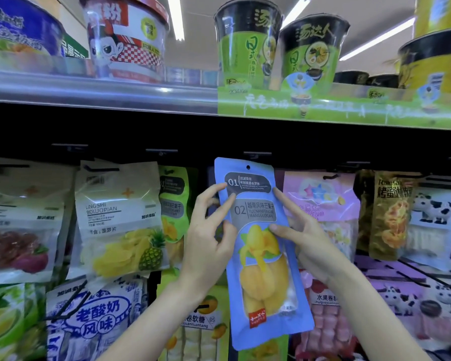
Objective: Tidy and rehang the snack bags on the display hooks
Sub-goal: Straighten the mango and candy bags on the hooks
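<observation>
Green-and-black instant noodle cups (pixel 248 45) on upper shelf (pixel 99 92), red-white noodle bowl (pixel 125 40) at left, ceiling lights (pixel 176 16) above

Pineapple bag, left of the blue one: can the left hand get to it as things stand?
Probably yes. The pineapple bag hangs uncovered at the front, with only a green bag between it and the left hand. But that hand is pinching the blue mango bag and would have to let go first.

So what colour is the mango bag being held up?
The mango bag is light blue with yellow fruit, seen in the head view.
</observation>
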Action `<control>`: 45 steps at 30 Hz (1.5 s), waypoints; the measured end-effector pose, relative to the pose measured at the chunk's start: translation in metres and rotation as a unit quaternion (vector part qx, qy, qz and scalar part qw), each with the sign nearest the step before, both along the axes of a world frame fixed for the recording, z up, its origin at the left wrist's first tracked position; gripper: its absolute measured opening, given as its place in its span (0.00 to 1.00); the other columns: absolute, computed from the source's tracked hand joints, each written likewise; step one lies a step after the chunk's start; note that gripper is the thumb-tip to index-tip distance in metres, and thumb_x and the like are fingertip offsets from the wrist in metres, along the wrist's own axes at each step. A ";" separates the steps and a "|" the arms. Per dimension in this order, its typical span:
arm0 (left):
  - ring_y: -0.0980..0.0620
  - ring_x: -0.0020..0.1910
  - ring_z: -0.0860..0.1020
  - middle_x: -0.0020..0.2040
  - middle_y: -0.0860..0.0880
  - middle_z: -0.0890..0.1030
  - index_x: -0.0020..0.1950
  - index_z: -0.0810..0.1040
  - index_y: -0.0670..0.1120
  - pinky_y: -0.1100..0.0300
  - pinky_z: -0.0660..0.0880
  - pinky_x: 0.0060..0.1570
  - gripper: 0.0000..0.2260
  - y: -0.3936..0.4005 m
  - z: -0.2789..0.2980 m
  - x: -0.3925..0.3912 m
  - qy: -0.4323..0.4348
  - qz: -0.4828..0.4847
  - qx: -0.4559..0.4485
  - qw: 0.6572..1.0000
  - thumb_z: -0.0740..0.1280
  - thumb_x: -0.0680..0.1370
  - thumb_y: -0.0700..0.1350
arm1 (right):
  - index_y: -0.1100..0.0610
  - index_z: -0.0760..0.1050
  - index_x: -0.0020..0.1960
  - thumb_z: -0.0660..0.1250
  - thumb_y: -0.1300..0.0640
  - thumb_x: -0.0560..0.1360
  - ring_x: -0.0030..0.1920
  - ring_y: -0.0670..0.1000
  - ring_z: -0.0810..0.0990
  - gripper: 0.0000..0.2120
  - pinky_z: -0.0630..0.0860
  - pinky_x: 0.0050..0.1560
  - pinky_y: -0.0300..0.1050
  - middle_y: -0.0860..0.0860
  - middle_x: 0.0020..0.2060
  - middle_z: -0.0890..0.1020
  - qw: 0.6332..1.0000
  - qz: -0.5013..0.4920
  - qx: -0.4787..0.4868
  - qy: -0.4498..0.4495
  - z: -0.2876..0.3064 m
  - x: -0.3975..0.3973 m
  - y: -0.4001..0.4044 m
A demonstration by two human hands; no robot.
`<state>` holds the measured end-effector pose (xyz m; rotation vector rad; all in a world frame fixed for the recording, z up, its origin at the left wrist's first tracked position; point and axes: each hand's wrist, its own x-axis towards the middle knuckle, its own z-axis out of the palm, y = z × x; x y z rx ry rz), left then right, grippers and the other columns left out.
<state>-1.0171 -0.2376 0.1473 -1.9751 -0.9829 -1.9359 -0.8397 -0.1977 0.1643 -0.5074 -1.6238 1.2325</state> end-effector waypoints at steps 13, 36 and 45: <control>0.58 0.47 0.73 0.59 0.60 0.69 0.62 0.77 0.44 0.74 0.68 0.43 0.17 0.011 -0.004 -0.003 -0.043 0.013 -0.062 0.997 0.58 0.75 0.42 | 0.46 0.56 0.74 0.66 0.65 0.74 0.61 0.44 0.76 0.34 0.75 0.59 0.42 0.43 0.61 0.77 0.981 -0.117 0.123 -0.091 0.001 0.000 -0.004; 0.55 0.72 0.57 0.75 0.62 0.56 0.75 0.60 0.53 0.62 0.52 0.70 0.28 0.014 0.056 0.004 0.194 0.070 -0.186 0.961 0.51 0.75 0.56 | 0.46 0.59 0.73 0.65 0.67 0.73 0.59 0.46 0.78 0.34 0.76 0.58 0.41 0.44 0.59 0.79 0.992 -0.086 0.090 -0.030 0.002 0.002 -0.007; 0.34 0.74 0.53 0.72 0.55 0.67 0.72 0.68 0.47 0.37 0.51 0.68 0.24 0.022 0.036 0.014 0.252 0.343 -0.070 0.902 0.52 0.77 0.52 | 0.42 0.57 0.72 0.65 0.65 0.75 0.63 0.43 0.75 0.33 0.73 0.60 0.39 0.43 0.64 0.74 0.983 -0.106 0.125 -0.078 -0.003 0.003 -0.002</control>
